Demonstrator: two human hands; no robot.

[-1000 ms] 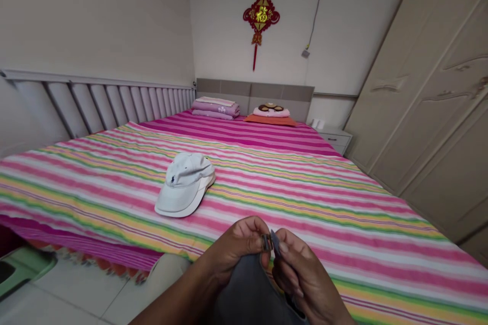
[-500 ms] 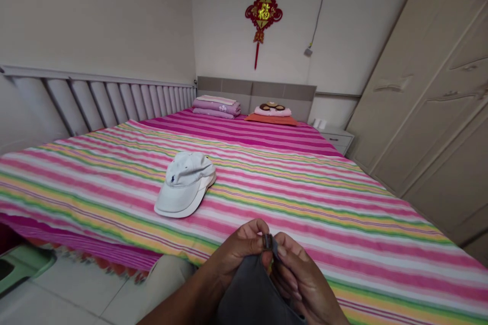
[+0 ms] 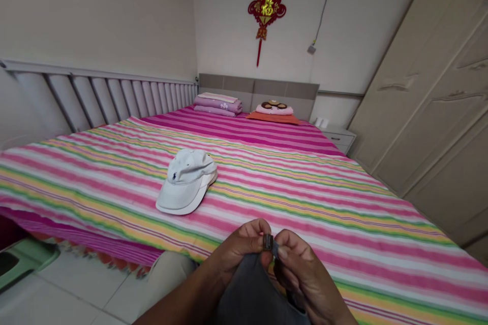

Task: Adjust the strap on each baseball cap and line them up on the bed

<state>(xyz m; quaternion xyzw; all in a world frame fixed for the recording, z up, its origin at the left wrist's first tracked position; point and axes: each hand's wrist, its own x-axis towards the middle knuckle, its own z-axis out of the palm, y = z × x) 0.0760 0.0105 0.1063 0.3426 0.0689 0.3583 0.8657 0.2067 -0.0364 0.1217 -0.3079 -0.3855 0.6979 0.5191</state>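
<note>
My left hand [image 3: 238,249] and my right hand [image 3: 305,277] meet at the bottom centre, fingers pinched together on a small metal buckle [image 3: 268,242] at the top of a grey cap [image 3: 253,294]. The grey fabric hangs below both hands. A white cap [image 3: 186,180] with a small dark logo lies on the striped bedspread [image 3: 305,188], ahead and to the left of my hands, untouched.
A wide bed with a pink, green and yellow striped cover fills the view. Folded purple bedding [image 3: 218,104] and a pillow pile [image 3: 273,111] lie at the headboard. A wardrobe [image 3: 430,96] stands right, a nightstand [image 3: 339,137] beyond, a green stool [image 3: 23,261] lower left.
My fingers have closed tighter round the buckle and the strap end that stuck up has gone down between them. The view has tilted down a little.
</note>
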